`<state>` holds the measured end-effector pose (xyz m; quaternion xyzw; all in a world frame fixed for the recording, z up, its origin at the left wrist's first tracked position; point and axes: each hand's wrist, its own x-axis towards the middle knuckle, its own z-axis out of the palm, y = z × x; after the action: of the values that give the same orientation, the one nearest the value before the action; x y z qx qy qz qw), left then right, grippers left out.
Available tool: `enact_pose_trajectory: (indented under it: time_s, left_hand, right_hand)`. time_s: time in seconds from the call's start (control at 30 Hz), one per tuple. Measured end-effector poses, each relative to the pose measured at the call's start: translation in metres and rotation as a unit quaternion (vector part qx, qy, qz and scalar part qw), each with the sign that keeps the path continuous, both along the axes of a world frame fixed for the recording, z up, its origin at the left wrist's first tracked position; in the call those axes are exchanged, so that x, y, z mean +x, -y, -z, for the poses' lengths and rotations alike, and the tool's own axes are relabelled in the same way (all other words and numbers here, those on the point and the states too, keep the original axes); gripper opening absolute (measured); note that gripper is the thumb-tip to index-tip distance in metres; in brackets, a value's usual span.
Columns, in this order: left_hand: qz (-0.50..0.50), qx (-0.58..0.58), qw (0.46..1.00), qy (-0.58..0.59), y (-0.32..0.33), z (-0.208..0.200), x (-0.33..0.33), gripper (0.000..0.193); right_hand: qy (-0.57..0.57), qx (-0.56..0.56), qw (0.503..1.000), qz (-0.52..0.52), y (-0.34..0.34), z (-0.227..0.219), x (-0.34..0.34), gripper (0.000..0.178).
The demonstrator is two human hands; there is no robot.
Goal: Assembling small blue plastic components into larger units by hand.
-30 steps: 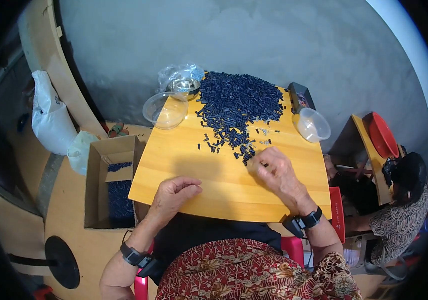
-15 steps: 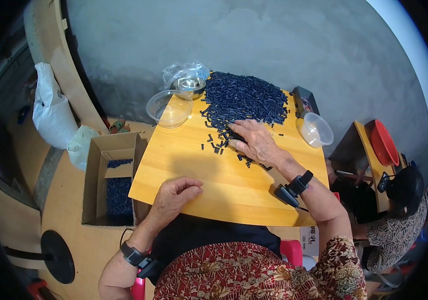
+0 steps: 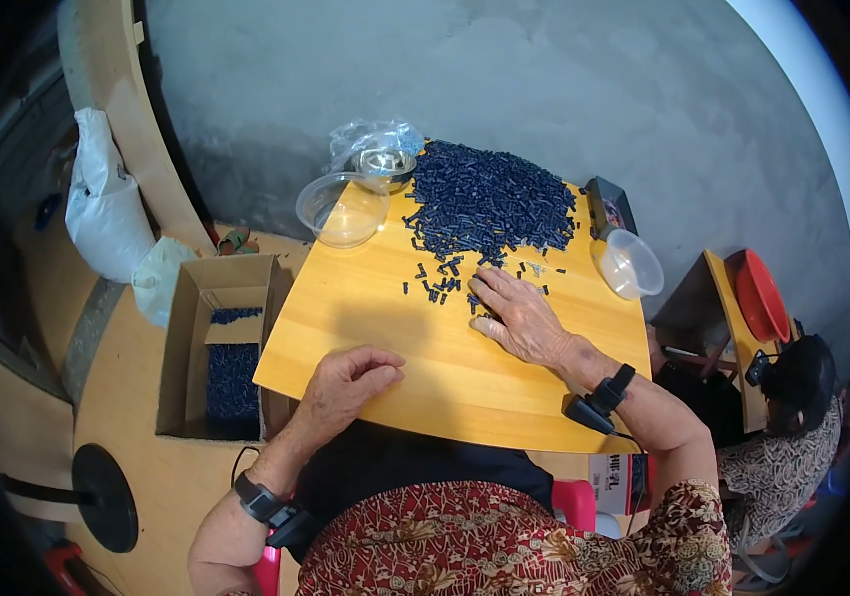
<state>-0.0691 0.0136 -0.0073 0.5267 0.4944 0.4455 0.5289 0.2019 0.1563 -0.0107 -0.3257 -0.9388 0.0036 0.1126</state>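
Observation:
A large heap of small dark blue plastic pieces [image 3: 489,194] covers the far part of the yellow wooden table [image 3: 425,368]. Some loose pieces [image 3: 435,283] lie scattered off the heap's near edge. Palm down, my right hand [image 3: 522,320] rests on the tabletop just short of the heap, its fingers stretched and apart, with a few pieces by the fingertips. What lies under the palm is hidden. Over the table's near left edge, my left hand [image 3: 350,389] is closed, thumb against curled forefinger; I cannot see whether anything is inside.
A clear plastic bowl [image 3: 343,214] and a metal bowl [image 3: 382,167] stand at the far left, another clear tub [image 3: 626,266] and a black box [image 3: 609,207] at the right. On the floor left is a carton [image 3: 174,363] of dark pieces. Another person [image 3: 792,437] sits at right.
My right hand has drawn back from the heap's edge toward me and slightly right, flattening on the table. My left hand stays in place.

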Motion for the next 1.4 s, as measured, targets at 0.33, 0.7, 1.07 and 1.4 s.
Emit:
enact_pose_trajectory:
  time_s: [0.33,0.7,1.07,1.4]
  left_hand:
    - [0.026,0.003,0.999,-0.019,0.000,0.000,-0.002,0.023]
    - [0.021,0.005,0.999,-0.036,0.002,-0.004,-0.002,0.022]
    - [0.021,-0.001,1.000,-0.021,0.000,-0.001,-0.003,0.022]
    - [0.025,-0.001,0.999,-0.027,-0.001,-0.002,-0.003,0.021]
  right_hand:
    - [-0.010,0.017,0.999,0.037,0.011,0.002,0.015,0.058]
    - [-0.105,0.048,0.992,0.046,-0.008,-0.002,0.009,0.042]
    - [-0.149,0.080,0.984,0.052,-0.030,0.004,-0.024,0.020]
    - [-0.153,0.077,0.983,0.071,-0.042,0.008,-0.022,0.012]
